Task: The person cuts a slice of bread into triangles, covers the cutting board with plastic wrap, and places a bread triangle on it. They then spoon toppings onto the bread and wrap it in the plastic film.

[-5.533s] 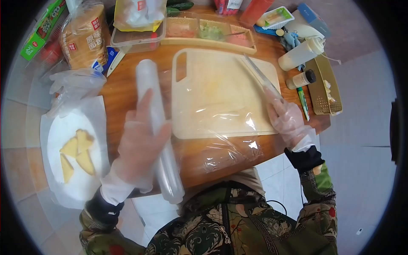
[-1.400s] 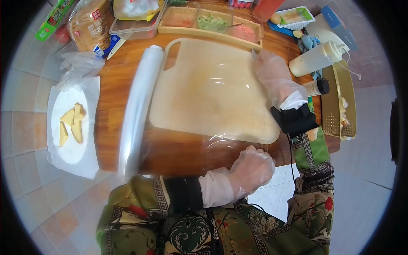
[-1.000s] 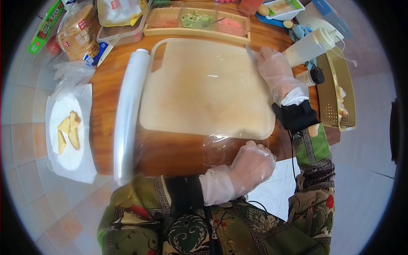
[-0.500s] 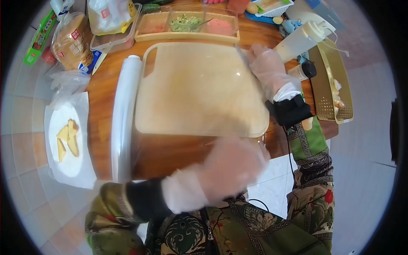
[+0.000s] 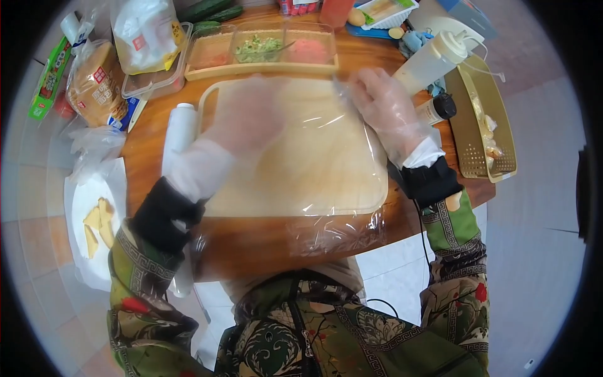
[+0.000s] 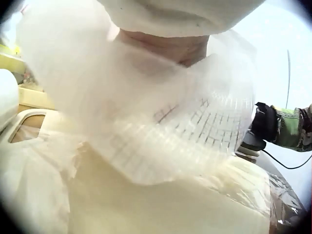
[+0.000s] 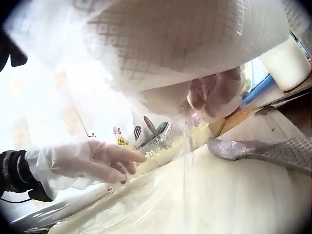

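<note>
My gloved left hand (image 5: 248, 119), blurred, passes over the upper left of the cutting board (image 5: 276, 195), its fingers loosely extended. In the right wrist view this left hand (image 7: 92, 161) holds nothing. Clear cling film (image 5: 333, 232) lies across the board and hangs below its near edge. At the board's upper right corner my gloved right hand (image 5: 383, 110) curls its fingers, with a strand of film running down from the fingertips. Just below it shows a grey, shiny knife blade (image 7: 253, 151); its handle is hidden. The film roll (image 5: 180, 125) stretches along the left side, partly behind my left arm.
Behind the board stands a wooden tray (image 5: 264, 70) with several fillings. Bagged bread (image 5: 97, 85) is at the far left, above cut yellow pieces (image 5: 97, 223) on paper. At right are a squeeze bottle (image 5: 433, 61), a spice jar (image 5: 438, 109) and a perforated basket (image 5: 468, 151).
The roll was laid along the board's left side. My left hand went to the near right edge, then swung up and left over the board. The right hand moved up to the far right corner.
</note>
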Demonstrator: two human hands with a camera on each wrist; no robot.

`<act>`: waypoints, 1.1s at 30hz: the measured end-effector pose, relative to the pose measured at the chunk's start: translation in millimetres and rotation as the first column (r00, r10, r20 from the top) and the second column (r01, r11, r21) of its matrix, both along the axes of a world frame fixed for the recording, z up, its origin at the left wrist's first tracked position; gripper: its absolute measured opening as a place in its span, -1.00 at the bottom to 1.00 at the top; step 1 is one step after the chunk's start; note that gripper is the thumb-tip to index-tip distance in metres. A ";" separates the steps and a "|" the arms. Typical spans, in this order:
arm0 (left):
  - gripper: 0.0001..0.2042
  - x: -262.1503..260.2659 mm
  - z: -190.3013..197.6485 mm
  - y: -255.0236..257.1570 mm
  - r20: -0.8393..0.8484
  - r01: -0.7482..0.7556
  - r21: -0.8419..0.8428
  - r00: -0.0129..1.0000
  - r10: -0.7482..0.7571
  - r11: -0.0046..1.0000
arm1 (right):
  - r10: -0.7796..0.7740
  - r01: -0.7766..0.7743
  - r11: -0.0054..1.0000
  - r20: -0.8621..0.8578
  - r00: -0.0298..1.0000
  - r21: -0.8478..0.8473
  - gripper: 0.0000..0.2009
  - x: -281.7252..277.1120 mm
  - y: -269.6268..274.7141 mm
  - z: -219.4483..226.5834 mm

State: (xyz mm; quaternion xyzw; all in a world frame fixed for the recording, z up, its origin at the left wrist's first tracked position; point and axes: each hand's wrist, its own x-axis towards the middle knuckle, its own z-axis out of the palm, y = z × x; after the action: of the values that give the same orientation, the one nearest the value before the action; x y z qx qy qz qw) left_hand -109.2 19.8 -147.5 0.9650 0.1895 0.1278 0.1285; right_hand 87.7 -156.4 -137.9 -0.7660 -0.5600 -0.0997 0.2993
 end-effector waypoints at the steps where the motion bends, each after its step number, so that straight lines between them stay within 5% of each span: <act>1: -0.52 2.9 0.3 2.0 0.000 0.001 -0.001 1.000 -0.001 1.000 | 0.075 -0.075 0.995 0.006 0.997 0.073 -0.91 -1.1 -1.3 2.9; 6: -0.29 21.1 -1.1 15.9 0.123 0.350 -0.181 0.935 -0.332 0.919 | 0.235 -0.243 0.954 0.068 0.970 0.173 -0.88 3.2 -8.9 12.1; 9: -0.27 26.6 29.1 8.8 -0.070 0.272 -0.414 0.942 -0.328 0.869 | 0.235 -0.240 0.943 0.047 0.971 0.230 -0.86 8.7 -13.5 12.9; 12: -0.32 32.6 52.4 3.2 -0.176 0.265 -0.386 0.919 -0.352 0.884 | 0.195 -0.202 0.948 0.053 0.979 0.247 -0.84 9.9 -16.7 16.1; 21: -0.63 27.3 33.0 24.9 -0.030 0.239 -0.647 0.941 -0.336 0.725 | 0.206 -0.201 0.943 0.010 0.979 0.265 -0.85 13.9 -20.6 13.6; 31: -0.75 24.8 42.3 34.8 0.009 0.126 -0.484 0.990 -0.139 0.866 | 0.053 -0.028 0.981 -0.126 0.991 0.190 -0.92 5.6 0.7 17.5; 33: -0.77 29.9 39.0 37.3 0.039 0.112 -0.230 0.994 -0.106 0.967 | 0.008 0.017 0.988 -0.167 0.986 0.151 -0.90 0.7 7.6 20.5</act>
State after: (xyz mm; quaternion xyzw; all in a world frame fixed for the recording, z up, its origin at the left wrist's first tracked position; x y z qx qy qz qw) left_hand -79.3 57.0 -108.5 0.9506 0.1481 0.1105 0.2495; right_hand 88.4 -148.8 -117.4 -0.7479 -0.5221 -0.0781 0.4024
